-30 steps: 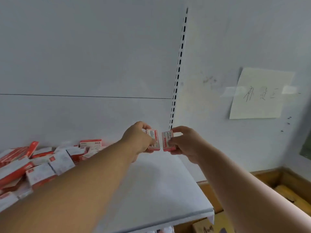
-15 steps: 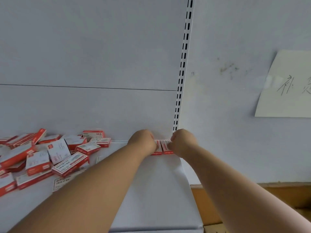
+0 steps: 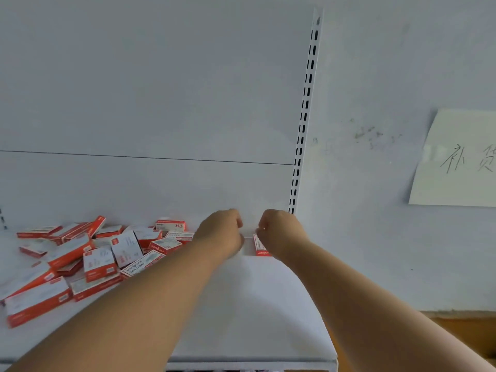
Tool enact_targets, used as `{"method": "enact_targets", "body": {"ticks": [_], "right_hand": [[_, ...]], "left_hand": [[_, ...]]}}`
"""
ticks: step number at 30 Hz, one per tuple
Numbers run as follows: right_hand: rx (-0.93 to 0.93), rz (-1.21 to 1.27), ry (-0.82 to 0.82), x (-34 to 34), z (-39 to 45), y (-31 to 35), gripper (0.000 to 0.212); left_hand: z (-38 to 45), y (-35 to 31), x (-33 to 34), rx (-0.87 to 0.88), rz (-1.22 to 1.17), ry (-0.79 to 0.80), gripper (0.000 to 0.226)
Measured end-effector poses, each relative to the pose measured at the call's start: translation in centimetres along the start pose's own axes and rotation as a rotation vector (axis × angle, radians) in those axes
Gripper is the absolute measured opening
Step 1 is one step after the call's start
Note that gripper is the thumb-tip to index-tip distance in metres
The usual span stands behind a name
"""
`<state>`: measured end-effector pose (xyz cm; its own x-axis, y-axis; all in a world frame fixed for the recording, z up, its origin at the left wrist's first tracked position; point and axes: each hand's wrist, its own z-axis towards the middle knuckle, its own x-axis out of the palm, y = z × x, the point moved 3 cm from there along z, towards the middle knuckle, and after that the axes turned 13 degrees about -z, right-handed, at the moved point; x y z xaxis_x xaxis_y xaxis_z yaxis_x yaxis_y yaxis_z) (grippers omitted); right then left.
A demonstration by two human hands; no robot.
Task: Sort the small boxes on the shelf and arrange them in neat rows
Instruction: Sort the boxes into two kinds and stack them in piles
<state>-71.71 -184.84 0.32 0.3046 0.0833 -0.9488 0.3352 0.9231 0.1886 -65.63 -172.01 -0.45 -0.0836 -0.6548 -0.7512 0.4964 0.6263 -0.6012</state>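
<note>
While the heap of boxes (image 3: 80, 261) lay jumbled at the left of the shelf (image 3: 255, 304), a start on a row was being made in the back right corner, right beside the slotted upright (image 3: 303, 124). One box (image 3: 259, 245) was seen flat on the shelf there, its red edge just showing, half covered by the right hand (image 3: 281, 234). That hand was curled down over it, though whether the box was pinched or only pressed could not be told. The left hand (image 3: 222, 234) was bunched close beside it; a pale patch between the two hands may have been a second box, but nothing could be made out clearly, and its hold could not be told either. The corner was probably chosen so that wall and upright served as a square guide for the first boxes. Most of the sorting, judged from that untouched heap, was not yet done.
</note>
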Motion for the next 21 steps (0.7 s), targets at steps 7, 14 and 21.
{"method": "enact_targets", "body": {"ticks": [7,14,21], "right_hand": [[-0.086,0.067,0.002,-0.5,-1.9,8.9,0.03],[-0.064,0.084,0.127,1.8,-3.4,15.5,0.029],[0.023,-0.176,0.257,2.8,-4.9,16.0,0.038]], "left_hand": [[-3.3,5.2,-8.3,0.017,0.004,-0.022,0.037],[-5.3,11.4,-13.5,0.023,0.016,0.013,0.03],[-4.7,12.5,-12.9,0.098,0.039,0.071,0.018]]}}
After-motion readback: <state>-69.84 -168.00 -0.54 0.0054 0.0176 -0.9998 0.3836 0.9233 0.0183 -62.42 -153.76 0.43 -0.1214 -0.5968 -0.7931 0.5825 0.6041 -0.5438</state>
